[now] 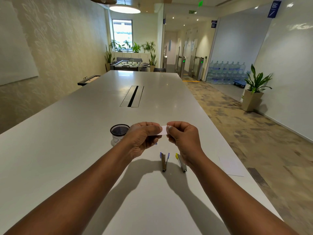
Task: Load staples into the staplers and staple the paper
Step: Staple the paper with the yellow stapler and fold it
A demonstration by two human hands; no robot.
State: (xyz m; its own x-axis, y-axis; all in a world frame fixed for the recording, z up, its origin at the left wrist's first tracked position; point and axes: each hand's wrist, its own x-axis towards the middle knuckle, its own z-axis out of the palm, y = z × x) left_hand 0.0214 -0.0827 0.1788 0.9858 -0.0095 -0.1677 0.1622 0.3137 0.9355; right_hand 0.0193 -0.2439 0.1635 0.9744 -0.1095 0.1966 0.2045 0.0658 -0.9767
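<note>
Both hands up over the table [67,133]: left hand [142,138] and right hand [183,136] pinch a small white box [164,130] between them. Two staplers [164,161] lie open just below, paper [232,165] at the right edge. Box lettering unreadable.

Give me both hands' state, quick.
Left hand: closed, grip on the white box.
Right hand: closed, grip on the same white box.

An office common area: a long white conference table [84,133] with a cable slot [132,96], access turnstiles [191,65] far right, stacked water jugs [227,72], foosball table [129,64] far back.
</note>
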